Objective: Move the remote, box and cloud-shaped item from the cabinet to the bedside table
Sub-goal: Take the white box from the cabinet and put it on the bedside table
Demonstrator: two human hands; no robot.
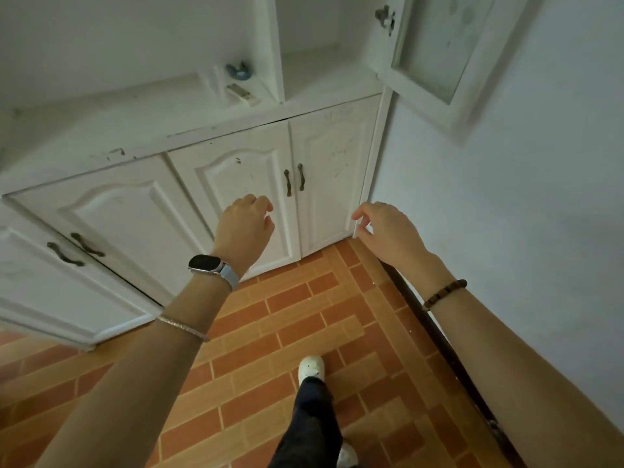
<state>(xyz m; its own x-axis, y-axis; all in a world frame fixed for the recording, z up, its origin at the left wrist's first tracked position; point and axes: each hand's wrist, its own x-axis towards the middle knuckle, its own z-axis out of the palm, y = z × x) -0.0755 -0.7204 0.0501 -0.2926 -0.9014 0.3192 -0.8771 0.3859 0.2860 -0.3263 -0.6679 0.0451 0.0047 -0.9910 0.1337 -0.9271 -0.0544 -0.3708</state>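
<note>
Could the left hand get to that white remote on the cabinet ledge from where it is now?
Probably yes. The left hand is empty, held in front of the lower cabinet doors, and the remote lies on the open ledge above them with nothing between. It would have to reach up and forward.

Both arms stretched forward, left grip (243, 221) loosely curled, right grip (385, 228) — fingers relaxed — empty

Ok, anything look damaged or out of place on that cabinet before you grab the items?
Nothing spilled. The cabinet top has chipped paint near its front edge, and the upper glass door hangs open at the right. The remote and blue cloud-shaped item sit undisturbed at the back; both hands are empty.
</note>
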